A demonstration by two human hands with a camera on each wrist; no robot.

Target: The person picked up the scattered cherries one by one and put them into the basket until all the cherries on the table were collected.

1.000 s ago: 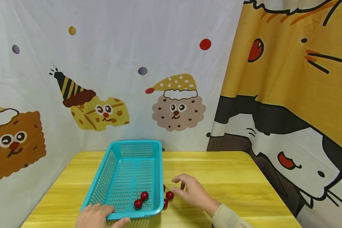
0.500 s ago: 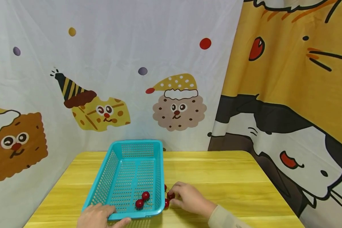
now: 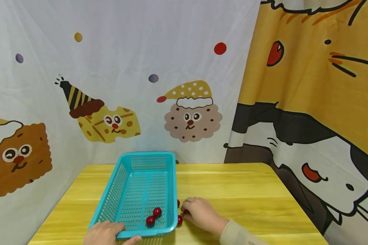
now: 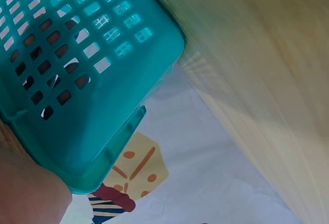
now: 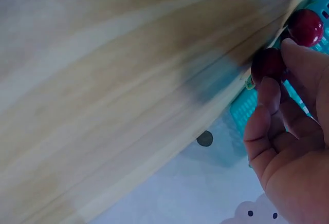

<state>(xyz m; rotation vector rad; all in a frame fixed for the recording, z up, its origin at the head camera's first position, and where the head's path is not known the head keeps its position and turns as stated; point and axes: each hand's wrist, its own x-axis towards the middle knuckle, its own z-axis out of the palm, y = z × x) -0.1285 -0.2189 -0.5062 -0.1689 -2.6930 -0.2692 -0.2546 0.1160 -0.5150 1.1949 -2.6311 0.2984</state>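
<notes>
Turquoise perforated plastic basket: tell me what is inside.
Two glossy round red cherries lie in the basket, toward its near right corner. The person's left hand covers the near left corner, so that spot cannot be seen.

Basket (image 3: 145,187): turquoise, rectangular, perforated, sitting upright with its open top facing up; left hand (image 3: 102,233) gripping its near-left corner. Two glossy dark-red cherries inside, near end, right of centre: one (image 3: 157,212) lying slightly farther back, the other (image 3: 150,221) resting just beside it, a thin stem showing close by. Three more are lying outside, along the basket's right side. Far one (image 3: 178,203) is mostly hiding behind the rim; near one (image 3: 180,220) is sitting close against the wall, contact unclear. Middle cherry (image 5: 267,63), darker in shadow, is being pinched between right hand (image 5: 290,126) thumb and fingers.
</notes>
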